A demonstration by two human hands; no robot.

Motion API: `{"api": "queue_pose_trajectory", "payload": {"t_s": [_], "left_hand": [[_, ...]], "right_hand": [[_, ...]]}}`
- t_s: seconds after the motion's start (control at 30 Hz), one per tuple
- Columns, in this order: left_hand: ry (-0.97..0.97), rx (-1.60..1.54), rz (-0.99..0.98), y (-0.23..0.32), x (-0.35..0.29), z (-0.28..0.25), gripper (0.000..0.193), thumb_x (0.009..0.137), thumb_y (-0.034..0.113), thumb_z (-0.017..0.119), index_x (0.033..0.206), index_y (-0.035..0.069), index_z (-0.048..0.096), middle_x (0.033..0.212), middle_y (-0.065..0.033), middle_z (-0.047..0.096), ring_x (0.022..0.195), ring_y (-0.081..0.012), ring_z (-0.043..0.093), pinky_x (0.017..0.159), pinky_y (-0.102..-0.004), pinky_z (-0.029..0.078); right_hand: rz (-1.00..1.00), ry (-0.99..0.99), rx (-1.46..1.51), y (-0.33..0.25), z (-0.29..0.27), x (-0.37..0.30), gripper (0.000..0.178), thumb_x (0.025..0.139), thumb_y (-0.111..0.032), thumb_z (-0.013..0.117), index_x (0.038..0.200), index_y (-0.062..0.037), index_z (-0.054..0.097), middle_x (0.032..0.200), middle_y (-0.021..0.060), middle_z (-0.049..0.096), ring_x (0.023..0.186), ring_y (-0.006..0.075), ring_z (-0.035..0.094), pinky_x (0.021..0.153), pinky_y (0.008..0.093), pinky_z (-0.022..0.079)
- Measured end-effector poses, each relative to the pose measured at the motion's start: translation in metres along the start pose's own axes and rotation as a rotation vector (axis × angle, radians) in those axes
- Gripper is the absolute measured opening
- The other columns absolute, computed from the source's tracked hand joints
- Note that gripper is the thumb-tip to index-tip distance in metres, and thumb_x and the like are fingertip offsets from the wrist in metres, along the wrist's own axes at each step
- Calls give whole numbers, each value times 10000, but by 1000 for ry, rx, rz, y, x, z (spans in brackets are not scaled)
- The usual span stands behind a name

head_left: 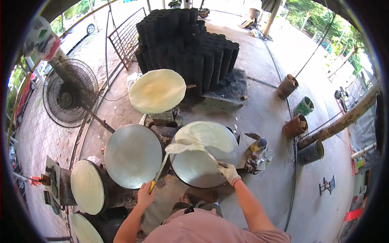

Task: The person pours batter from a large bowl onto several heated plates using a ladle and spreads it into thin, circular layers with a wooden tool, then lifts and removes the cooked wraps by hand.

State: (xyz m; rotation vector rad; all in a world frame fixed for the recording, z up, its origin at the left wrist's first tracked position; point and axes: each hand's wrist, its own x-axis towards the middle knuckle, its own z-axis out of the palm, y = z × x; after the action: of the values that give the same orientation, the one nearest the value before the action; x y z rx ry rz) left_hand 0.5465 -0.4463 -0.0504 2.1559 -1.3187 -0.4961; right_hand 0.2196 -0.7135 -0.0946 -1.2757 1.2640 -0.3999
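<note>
My bare left hand (pixel 145 196) is closed around the yellow handle of a long pale tool (pixel 163 166), its far end covered in wet, cream-coloured batter (pixel 182 146). My right hand (pixel 229 172), in a whitish glove, grips a straight-handled metal tool (pixel 210 154) that reaches into the same batter. Both tools meet over the left part of a round griddle (pixel 194 170). A thin pale sheet of batter (pixel 214 135) coats the far side of this griddle; its near side shows bare grey metal. What the tool heads look like is hidden by batter.
Left of it sits a bare round griddle (pixel 133 156). Batter-coated griddles stand at far centre (pixel 158 91) and lower left (pixel 87 187). Bottles (pixel 259 144) crowd the right side. Beyond are stacked black cylinders (pixel 182 44), a standing fan (pixel 69 93) and several metal buckets (pixel 295 126).
</note>
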Motion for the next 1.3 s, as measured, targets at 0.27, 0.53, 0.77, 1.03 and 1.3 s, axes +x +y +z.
{"api": "queue_pose_trajectory", "payload": {"t_s": [0.27,0.53,0.77,1.03,1.3], "left_hand": [[-47,-782,-372,67,2,26,172,871,92,564,1030,34,595,662,-6,528,486,-55,467,423,-217,355],[183,-1102,-453,110,12,50,125,894,86,504,1004,39,465,611,-12,447,403,-84,384,383,-224,325],[293,-947,-644,110,-31,80,108,883,58,515,972,24,465,582,0,435,395,-87,417,352,-238,320],[311,-476,-592,95,-53,133,152,854,105,558,943,26,466,621,-57,473,472,-166,493,439,-341,406],[-12,74,-503,158,-118,140,186,838,141,533,986,57,458,843,-238,588,730,-461,567,628,-551,434]], "right_hand": [[140,-293,19,-26,10,38,282,859,-224,594,1056,-35,664,688,3,595,572,89,486,544,248,414],[-307,-120,-90,0,-35,96,304,865,-237,574,1071,-32,662,728,47,610,538,96,492,499,264,411],[111,-420,-214,-44,-66,71,271,821,-184,659,1054,-46,662,700,-9,578,495,72,438,450,237,355],[351,-755,-277,-14,-62,88,296,847,-291,634,1079,-108,656,617,-7,503,418,95,401,376,266,312],[234,-273,79,-31,-93,112,296,855,-263,615,1119,-135,653,604,-3,500,409,89,387,372,257,296]]}}
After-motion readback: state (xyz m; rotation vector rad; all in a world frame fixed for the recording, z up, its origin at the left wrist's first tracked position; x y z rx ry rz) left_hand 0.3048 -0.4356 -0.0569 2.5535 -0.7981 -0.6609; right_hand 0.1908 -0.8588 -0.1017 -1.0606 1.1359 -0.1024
